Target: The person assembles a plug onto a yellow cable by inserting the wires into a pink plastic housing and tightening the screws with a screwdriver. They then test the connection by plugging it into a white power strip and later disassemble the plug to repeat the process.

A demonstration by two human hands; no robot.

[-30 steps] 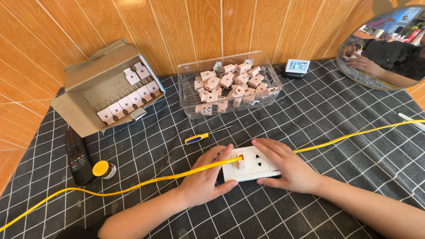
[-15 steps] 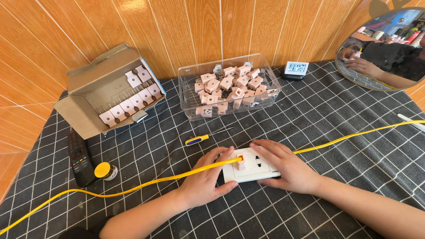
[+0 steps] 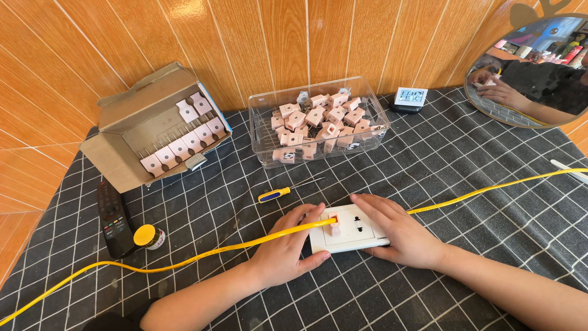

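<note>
A table under a dark, white-gridded cloth [image 3: 465,178], set against a wood-panelled wall.

On it lay an open cardboard box [image 3: 116,132], a clear plastic tub [image 3: 263,132] of pink plugs, a yellow-handled screwdriver [image 3: 274,194], a black remote [image 3: 112,216], a small yellow-capped jar [image 3: 147,236], a white socket plate [image 3: 361,232], a long yellow cable [image 3: 184,260], a small digital clock [image 3: 409,98] and a round mirror [image 3: 490,107].
</note>
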